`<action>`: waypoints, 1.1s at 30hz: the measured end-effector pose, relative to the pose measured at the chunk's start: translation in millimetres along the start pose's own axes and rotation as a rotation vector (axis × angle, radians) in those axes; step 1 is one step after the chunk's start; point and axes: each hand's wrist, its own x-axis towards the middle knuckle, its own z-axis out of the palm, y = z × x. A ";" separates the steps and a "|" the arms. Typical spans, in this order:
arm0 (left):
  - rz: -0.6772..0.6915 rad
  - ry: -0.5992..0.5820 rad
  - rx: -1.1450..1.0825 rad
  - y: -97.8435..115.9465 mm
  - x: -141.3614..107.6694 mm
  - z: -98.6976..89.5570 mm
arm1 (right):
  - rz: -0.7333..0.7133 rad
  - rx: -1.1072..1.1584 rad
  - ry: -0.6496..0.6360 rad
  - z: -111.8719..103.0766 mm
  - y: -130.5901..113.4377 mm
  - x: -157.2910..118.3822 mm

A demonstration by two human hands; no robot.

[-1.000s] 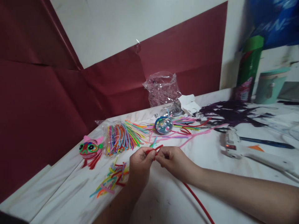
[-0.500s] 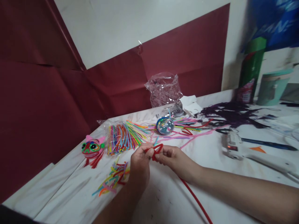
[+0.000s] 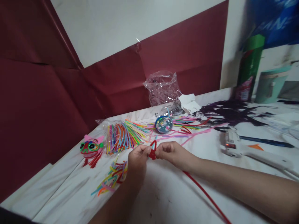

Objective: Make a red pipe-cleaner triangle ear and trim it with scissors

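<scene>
Between my two hands is a red pipe cleaner (image 3: 153,151), bent at one end into a small pointed loop. My left hand (image 3: 138,160) pinches the loop's left side with thumb and forefinger. On the other side my right hand (image 3: 171,153) is closed on it with the fingertips. The long tail of the red pipe cleaner passes under my right wrist and runs down to the lower right. Just left of my left hand lies a pile of short coloured pipe cleaner pieces (image 3: 111,180).
A pink pipe-cleaner animal head (image 3: 91,147) sits at left. Behind my hands are a bag of pipe cleaners (image 3: 119,137) and a clear ball (image 3: 164,124). A glue gun (image 3: 233,143) with a lit red light, a pen (image 3: 266,141) and purple strands (image 3: 231,112) lie at right.
The red loop has turned more upright and narrowed to a point. My right hand has shifted slightly, and the tail has swung to the right.
</scene>
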 end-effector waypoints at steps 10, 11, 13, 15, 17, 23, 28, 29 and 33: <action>0.039 -0.002 0.012 4.9 -6.9 7.7 | 0.051 0.129 0.024 4.8 2.5 -0.3; 0.013 -0.011 -0.022 3.7 -7.2 8.0 | 0.042 0.098 0.043 5.4 3.3 0.0; -0.057 -0.045 -0.091 1.4 -6.6 7.7 | 0.021 0.037 0.067 5.1 4.1 1.0; -0.109 -0.066 -0.113 0.1 -4.7 6.6 | 0.016 0.010 0.062 2.7 3.9 2.7; -0.119 -0.060 -0.093 -0.2 -2.2 5.2 | 0.024 0.013 0.045 -0.9 2.8 4.4; -0.106 -0.081 0.023 -0.5 3.8 -0.3 | 0.033 -0.061 0.042 -6.5 0.9 6.1; -0.066 0.004 0.075 3.2 4.5 0.3 | 0.026 -0.009 0.012 -5.5 0.1 5.8; -0.055 0.027 0.070 4.0 4.2 0.9 | 0.036 0.010 0.004 -5.3 -0.1 5.6; -0.046 0.045 0.069 2.9 1.9 2.8 | 0.081 0.015 -0.010 -4.0 1.0 4.3</action>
